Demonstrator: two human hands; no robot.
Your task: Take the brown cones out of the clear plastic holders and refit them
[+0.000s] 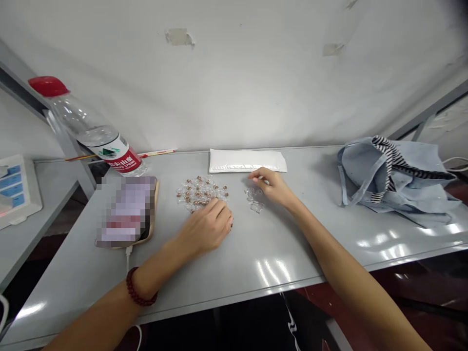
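Observation:
A cluster of tiny clear glass bottles with brown corks (197, 190) lies on the grey table. My left hand (210, 224) is curled closed at its lower right edge. A small brown bit, like a cork, shows by its fingertips; the rest of what it holds is hidden. To the right lies a smaller group of clear glass pieces (255, 200), in which no corks show. My right hand (272, 185) is just above and beside this group, index finger stretched out and thumb below. Nothing is visible between them.
A white packet (246, 161) lies against the wall behind the hands. At left are a red-capped water bottle (109, 141), a phone (127, 209) on a white cable, and a thin stick (159, 153). A light blue cloth bag (395, 175) lies at right.

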